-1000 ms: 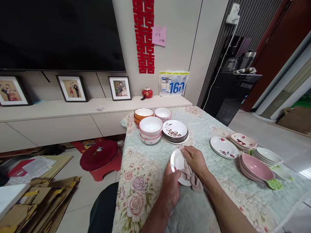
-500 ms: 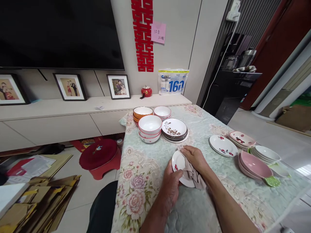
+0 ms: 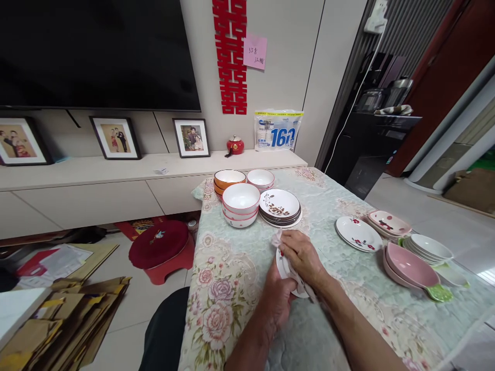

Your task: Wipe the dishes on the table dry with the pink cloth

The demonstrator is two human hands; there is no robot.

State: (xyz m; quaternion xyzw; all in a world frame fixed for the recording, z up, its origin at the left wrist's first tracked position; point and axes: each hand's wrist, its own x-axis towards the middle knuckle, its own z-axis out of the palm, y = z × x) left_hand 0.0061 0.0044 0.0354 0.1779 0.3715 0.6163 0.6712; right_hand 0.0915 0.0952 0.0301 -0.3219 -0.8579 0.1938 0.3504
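Note:
Over the near part of the table, my left hand (image 3: 279,294) grips a white plate (image 3: 283,266) with red flowers by its lower left edge, thumb on top. My right hand (image 3: 303,256) is closed on a greyish-pink cloth (image 3: 277,238) and presses it on the plate's face near the upper rim. Most of the plate is covered by the cloth and my right hand. Just beyond my hands stand a stack of plates (image 3: 280,203) with brown flowers and a stack of white bowls (image 3: 241,199) with red rims.
Orange bowls (image 3: 229,179) and another white bowl (image 3: 260,179) stand behind. On the right are flowered white plates (image 3: 359,233), pink strawberry bowls (image 3: 412,265), small white dishes (image 3: 431,246) and a spotted dish (image 3: 390,222). A red stool (image 3: 161,247) stands left of the table.
My right hand has slid left and across the plate with the cloth, covering more of its face. The plate is tilted more steeply, and the view has shifted slightly.

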